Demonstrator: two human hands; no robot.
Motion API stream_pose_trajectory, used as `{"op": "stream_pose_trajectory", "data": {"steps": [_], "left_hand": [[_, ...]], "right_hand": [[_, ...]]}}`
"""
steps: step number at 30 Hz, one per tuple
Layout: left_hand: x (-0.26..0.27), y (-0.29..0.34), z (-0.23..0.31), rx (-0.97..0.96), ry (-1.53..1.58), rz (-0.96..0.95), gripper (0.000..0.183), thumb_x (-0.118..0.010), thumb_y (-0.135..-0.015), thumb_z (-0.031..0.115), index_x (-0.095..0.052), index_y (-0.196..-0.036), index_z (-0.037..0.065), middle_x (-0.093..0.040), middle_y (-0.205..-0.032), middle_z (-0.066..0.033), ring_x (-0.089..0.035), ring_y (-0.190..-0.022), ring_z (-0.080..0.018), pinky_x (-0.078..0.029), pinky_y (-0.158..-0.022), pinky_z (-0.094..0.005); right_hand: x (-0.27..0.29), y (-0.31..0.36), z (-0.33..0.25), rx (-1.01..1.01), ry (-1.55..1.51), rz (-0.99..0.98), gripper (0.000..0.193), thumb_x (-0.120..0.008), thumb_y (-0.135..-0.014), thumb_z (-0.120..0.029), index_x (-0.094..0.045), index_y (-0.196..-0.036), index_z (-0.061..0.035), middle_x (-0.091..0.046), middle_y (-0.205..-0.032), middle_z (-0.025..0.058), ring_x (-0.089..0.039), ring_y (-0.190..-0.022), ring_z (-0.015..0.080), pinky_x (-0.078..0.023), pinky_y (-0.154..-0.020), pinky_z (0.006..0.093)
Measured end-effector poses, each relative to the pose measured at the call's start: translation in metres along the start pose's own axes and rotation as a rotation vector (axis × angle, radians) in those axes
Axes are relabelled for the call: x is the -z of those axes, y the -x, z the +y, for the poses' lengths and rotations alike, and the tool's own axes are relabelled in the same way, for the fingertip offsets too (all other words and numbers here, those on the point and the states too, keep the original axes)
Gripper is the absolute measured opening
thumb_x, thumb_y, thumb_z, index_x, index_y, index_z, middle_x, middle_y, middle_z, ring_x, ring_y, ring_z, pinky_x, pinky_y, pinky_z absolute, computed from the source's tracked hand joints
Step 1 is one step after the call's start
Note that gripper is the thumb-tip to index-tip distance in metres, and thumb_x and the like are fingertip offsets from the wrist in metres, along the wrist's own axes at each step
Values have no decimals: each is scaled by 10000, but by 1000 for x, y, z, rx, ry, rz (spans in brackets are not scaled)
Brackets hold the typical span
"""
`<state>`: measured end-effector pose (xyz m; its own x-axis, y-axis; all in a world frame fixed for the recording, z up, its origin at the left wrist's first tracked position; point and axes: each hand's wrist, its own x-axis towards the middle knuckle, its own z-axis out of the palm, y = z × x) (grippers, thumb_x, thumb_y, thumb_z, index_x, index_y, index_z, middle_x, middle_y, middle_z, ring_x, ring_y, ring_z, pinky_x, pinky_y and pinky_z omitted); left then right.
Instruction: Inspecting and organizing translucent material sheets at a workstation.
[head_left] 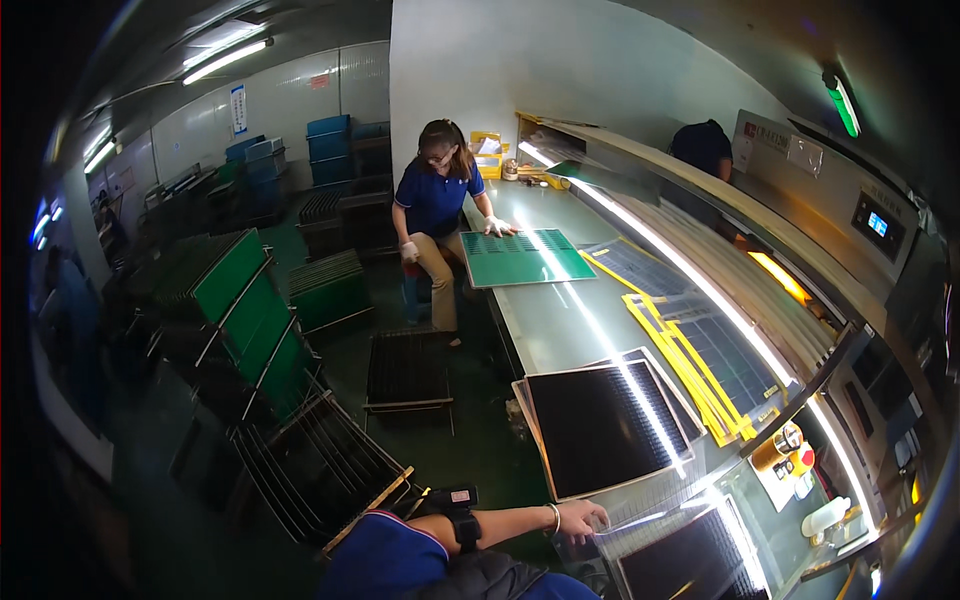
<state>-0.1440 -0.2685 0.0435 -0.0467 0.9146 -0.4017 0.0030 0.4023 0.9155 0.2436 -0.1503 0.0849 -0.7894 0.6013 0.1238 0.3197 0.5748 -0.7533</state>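
Observation:
My left hand [580, 520] reaches in from the lower edge, with a bracelet at the wrist and a black band on the forearm. Its fingers are bent and apart, beside the near left corner of a clear gridded sheet [640, 522]. Whether the fingertips touch the sheet cannot be made out. Partly under that sheet, a dark panel [690, 562] lies on the bench under bright reflections. Just beyond my hand, another black panel [600, 430] rests on light-edged sheets. My right hand is out of view.
Across the bench [545, 325], a seated co-worker [435, 200] lays a gloved hand on a green panel [525, 258]. Yellow-edged films [690, 370] lie along the right side, with a white bottle [825, 517] nearer. Racks of panels [320, 460] stand on the floor at left.

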Motion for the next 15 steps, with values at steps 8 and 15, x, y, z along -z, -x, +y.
{"op": "stream_pose_trajectory", "data": {"steps": [8, 15], "left_hand": [[24, 12, 8, -191, 71, 172, 469, -483, -782, -41, -481, -1242, 48, -650, -1016, -167, -674, -782, -207, -566, -646, -333], [43, 31, 16, -306, 58, 211, 459, -491, -823, -27, -469, -1276, 42, -641, -1033, -176, -658, -826, -210, -569, -665, -338]], "right_hand": [[-19, -6, 67, -172, -91, 130, 333, -577, -840, -144, -567, -1148, -17, -640, -967, 107, -617, -856, 252, -484, -842, 391], [-11, -42, -4, -108, -416, 193, 392, -582, -844, -111, -523, -1219, -12, -634, -982, 123, -610, -851, 239, -490, -826, 358]]}}
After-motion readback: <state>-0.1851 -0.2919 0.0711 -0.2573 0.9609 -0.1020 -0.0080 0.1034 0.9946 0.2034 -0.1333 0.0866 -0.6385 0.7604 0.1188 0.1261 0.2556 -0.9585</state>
